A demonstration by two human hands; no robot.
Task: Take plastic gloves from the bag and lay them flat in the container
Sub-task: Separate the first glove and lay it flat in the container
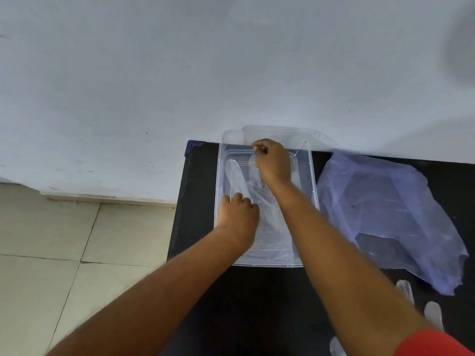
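Head view, container: we are seeing the clear container [314, 176] sitting on the black bench [257, 304], against the wall.
Glove: a plastic glove [270, 227] is lying inside the container.
Left hand: our left hand [237, 218] is pressing down on the glove, fingers curled.
Right hand: our right hand [272, 163] is pinching the glove's far end, fingers closed on it.
Bag: the bluish bag [390, 214] is lying just beside the container.
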